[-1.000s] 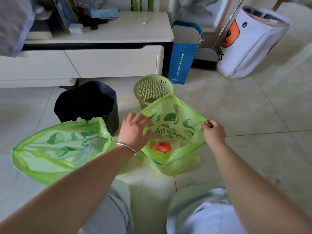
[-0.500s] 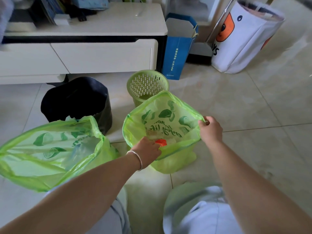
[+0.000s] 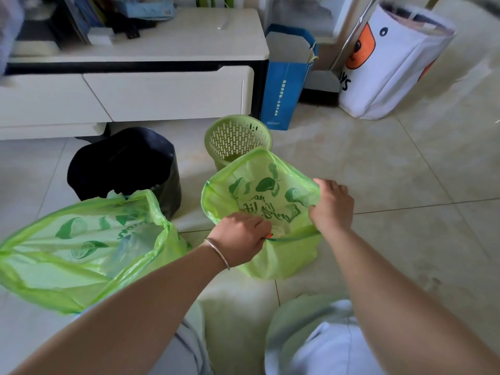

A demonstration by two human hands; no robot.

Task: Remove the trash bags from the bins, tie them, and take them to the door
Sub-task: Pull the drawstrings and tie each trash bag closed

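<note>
Both hands pinch the rim of the right green bag (image 3: pixel 266 190), left hand (image 3: pixel 240 238) at the near edge, right hand (image 3: pixel 332 205) at the side, seemingly gathering it to tie

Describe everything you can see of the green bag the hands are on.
The bag is thin, translucent lime-green plastic printed with dark green leaves and lettering. It stands on the tile floor just in front of the green basket, mouth open and untied, hem thickened. The left hand pinches the near rim; the right hand grips the right rim. Pale trash and something orange show inside. Its lower part bulges, wrinkled.
</note>
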